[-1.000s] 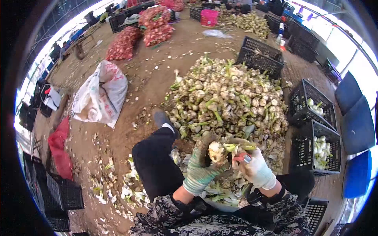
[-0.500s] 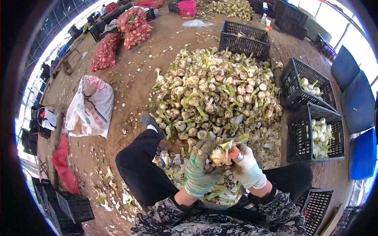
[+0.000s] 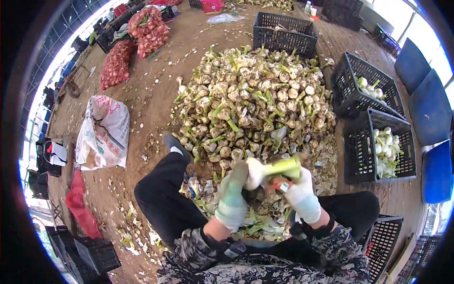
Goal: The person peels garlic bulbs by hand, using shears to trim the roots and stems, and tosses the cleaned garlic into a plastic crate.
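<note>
In front of my lap, my gloved left hand [image 3: 232,201] is closed round a white garlic bulb [image 3: 255,173] with a thick green stem pointing right. My gloved right hand [image 3: 301,198] is closed on a small red-handled tool [image 3: 282,185] with a metal band; its working end is hidden. The tool lies just below the stem, and motion blurs this area. The bulb looks clean and pale. Beyond my hands rises a heap of dirty, untrimmed garlic bulbs [image 3: 250,104]. Peelings and leaf scraps [image 3: 257,222] lie between my legs.
Two black crates on my right, one farther [image 3: 368,85] and one nearer [image 3: 379,146], contain cleaned white bulbs. Another black crate [image 3: 285,34] stands behind the heap. On the left are a white sack [image 3: 105,135], filled red mesh bags [image 3: 148,32] and a red net [image 3: 82,203].
The brownish, loose-skinned bulb between my hands now appears white and clean, its green stem pointing right. My hands have shifted slightly, and the view has turned a little.
</note>
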{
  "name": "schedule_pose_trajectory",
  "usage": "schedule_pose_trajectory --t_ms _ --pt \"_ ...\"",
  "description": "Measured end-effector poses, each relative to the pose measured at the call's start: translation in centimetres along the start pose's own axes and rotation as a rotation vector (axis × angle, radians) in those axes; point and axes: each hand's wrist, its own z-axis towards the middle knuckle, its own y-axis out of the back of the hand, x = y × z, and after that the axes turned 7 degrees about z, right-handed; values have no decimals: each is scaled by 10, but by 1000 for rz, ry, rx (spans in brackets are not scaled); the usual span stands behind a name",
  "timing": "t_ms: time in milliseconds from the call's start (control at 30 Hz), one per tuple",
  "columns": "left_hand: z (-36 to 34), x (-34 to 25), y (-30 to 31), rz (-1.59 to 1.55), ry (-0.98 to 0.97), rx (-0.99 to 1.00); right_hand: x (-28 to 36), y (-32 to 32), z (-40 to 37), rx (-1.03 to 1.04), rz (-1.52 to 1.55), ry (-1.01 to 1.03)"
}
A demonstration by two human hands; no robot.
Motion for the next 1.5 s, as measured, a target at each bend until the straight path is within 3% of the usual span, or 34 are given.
schedule_pose_trajectory --t_ms 67,100,167,200,267,300,333,367,400,433,467,500,533,567,600,667,700,733,767,867,900,933,1000,1033,1067,1133,1167,1200,1267,1367,1400,1500 --pt "13 3 4 -22 167 28 1 2 7 54 140 49" --pt "13 4 3 -18 161 29 -7 8 9 82 253 2" --pt "9 11 -5 278 -195 -84 -6 4 10 36 213 43" --pt "11 21 -3 278 -195 -85 -6 2 11 -12 174 84" --pt "15 36 1 468 -615 -156 -4 -2 9 -47 100 86" --pt "7 37 11 316 -385 -61 0 -1 8 48 -172 198" --pt "1 22 13 317 -383 -62 5 0 6 145 -445 306" --pt "-4 7 14 68 -183 147 14 10 5 235 18 66" --pt "-7 -2 18 -184 19 349 5 17 6 132 537 -142" --pt "-1 9 34 -245 135 351 -1 20 8 151 640 -174" --pt "4 11 35 -242 133 350 -5 20 10 171 743 -205" --pt "6 13 34 33 -55 194 -5 17 8 174 746 -207" --pt "9 17 32 307 -241 33 -3 11 5 160 461 -144" --pt "9 24 29 371 -393 69 -3 5 3 143 177 -78" --pt "7 25 28 567 -500 31 -9 0 -1 170 276 -112" --pt "2 18 31 587 -371 108 2 6 6 119 165 -87" --pt "0 22 37 587 -366 110 -11 17 19 -73 33 -31" --pt "1 28 46 392 -197 204 -24 35 32 -226 26 28" --pt "3 30 50 196 -34 295 -42 58 40 -113 -270 54" --pt "-12 7 37 321 -131 245 -40 46 25 276 -1185 108" --pt "-1 16 50 317 -181 311 -43 45 21 286 -1286 79" --pt "-3 14 50 315 -179 310 -41 43 22 287 -1286 76" --pt "-8 8 47 329 -213 253 -32 39 29 148 -337 -201" --pt "-1 12 52 405 -255 250 13 14 19 197 -148 -377" --pt "-2 13 53 405 -254 256 20 4 16 302 -37 -417" --pt "-5 12 53 325 -74 304 15 -8 15 453 -364 -142" --pt "-4 5 53 600 -240 292 18 -11 17 480 -56 -267" --pt "-9 4 50 597 -239 295 33 -2 18 487 -142 -415" --pt "-15 5 48 343 -12 248 25 7 20 426 -267 -249" --pt "-15 9 50 418 -62 223 21 4 7 351 -181 -367" --pt "-14 9 49 475 -114 186 5 6 5 374 -419 -88" --pt "-11 7 47 526 -116 235 30 -12 -6 294 -745 51"
